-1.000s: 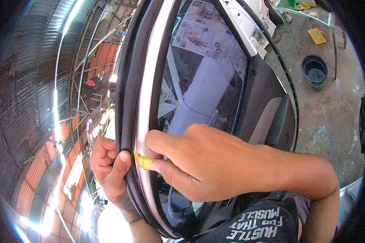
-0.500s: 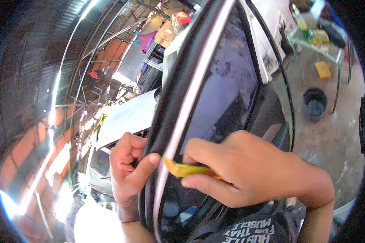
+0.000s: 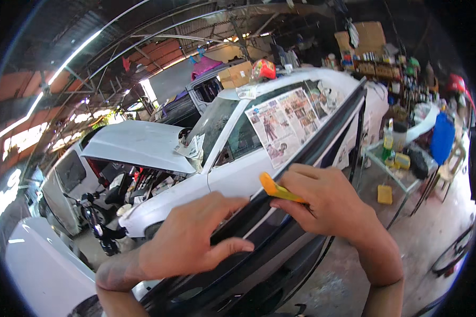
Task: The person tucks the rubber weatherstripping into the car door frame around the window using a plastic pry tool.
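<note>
A dark car door window frame (image 3: 328,132) with black rubber edging and a thin pale strip slants across the middle. My left hand (image 3: 195,232) straddles its lower stretch, fingers over the far side and thumb on the near side. My right hand (image 3: 322,198) is closed around a slim yellow-orange hand tool (image 3: 283,193), its blunt, bent tip pointing up and left over the frame's edge. The fist hides the rest of the tool, so its exact kind cannot be made out. Below the hands is the dark door panel (image 3: 254,269).
Beyond the door stands a white car (image 3: 232,174) with newspaper (image 3: 288,124) over its windows and its hood (image 3: 137,145) raised. A motorbike (image 3: 98,224) is at left. At right are a metal-framed table (image 3: 375,164) holding bottles and a yellow block (image 3: 384,194) on the floor.
The view has swung up and right, showing more of the white car and workshop. The left thumb and fingers are spread wider at the frame. The yellow tool stays in my right hand.
</note>
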Tool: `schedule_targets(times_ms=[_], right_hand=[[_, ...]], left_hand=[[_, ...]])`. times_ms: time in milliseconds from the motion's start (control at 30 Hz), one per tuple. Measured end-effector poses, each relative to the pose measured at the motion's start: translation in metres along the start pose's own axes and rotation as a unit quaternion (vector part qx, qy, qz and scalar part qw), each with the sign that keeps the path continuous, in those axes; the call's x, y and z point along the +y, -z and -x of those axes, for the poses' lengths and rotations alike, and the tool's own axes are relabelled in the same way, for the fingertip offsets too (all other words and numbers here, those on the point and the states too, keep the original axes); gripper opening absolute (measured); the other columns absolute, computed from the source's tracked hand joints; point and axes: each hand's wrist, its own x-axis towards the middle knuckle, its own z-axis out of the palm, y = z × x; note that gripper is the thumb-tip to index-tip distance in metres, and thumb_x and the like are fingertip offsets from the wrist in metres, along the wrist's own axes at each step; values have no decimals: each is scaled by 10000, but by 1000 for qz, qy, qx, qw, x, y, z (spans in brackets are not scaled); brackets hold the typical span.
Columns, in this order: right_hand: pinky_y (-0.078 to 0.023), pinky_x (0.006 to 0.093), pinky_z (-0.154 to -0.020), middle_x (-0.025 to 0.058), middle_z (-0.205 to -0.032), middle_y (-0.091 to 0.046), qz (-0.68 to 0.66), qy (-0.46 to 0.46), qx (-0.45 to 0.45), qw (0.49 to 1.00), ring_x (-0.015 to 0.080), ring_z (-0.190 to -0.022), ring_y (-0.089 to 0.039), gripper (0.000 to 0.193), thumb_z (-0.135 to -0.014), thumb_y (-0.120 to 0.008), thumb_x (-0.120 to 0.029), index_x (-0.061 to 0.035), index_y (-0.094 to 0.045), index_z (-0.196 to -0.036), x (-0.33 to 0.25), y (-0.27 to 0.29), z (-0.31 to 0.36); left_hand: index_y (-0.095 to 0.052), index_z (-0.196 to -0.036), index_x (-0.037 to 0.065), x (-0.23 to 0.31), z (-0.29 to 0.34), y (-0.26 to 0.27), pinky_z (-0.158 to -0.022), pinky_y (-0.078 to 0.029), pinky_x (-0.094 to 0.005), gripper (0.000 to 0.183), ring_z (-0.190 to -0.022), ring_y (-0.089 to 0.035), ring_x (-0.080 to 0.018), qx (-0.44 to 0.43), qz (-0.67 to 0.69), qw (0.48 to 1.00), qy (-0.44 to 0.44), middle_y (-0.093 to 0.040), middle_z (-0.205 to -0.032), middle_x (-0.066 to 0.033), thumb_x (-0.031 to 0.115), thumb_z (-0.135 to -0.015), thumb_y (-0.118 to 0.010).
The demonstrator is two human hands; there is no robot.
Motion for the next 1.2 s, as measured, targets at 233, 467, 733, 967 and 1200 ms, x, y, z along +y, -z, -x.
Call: schedule_targets(times_ms=[233,467,733,967,1200], right_hand=[[-437,386,-513,81,-758,-533,36,-23,-104,994,295,-607,-569,192,-829,-721,-170,-58,-566,-812,-5,14,-7],[-400,347,-469,70,-676,-496,66,-29,-87,994,239,-527,-525,260,-785,-778,-170,-36,-565,-718,-10,16,-12],[-405,291,-479,50,-646,-542,71,-4,-59,996,188,-526,-549,269,-713,-867,-204,-53,-673,-820,5,13,-3],[-422,265,-500,22,-655,-552,55,-51,72,995,147,-532,-531,423,-709,-894,-262,-79,-526,-803,11,-3,25],[-401,253,-496,12,-647,-527,-141,-72,172,972,90,-536,-488,478,-827,-790,-354,-49,-460,-991,-1,-26,52]], left_hand=[[-692,-1067,9,-17,45,-10,-653,-534,-315,350,-799,-647,-235,125,75,987,-71,-622,-1003,-122,182,-780,-797],[-671,-1125,36,-17,43,-16,-514,-472,-293,387,-646,-570,-174,119,16,981,-151,-546,-869,-56,139,-765,-769],[-684,-1087,24,-14,55,-24,-692,-483,-339,279,-848,-594,-191,117,-30,984,-134,-636,-1034,-106,100,-822,-640],[-650,-1088,2,-18,46,-17,-542,-499,-290,430,-668,-594,-189,129,-43,975,-175,-532,-902,-78,234,-755,-791],[-568,-1099,14,4,59,-7,-632,-546,-341,606,-769,-646,-272,53,-82,993,-69,-552,-1068,-165,446,-744,-802]])
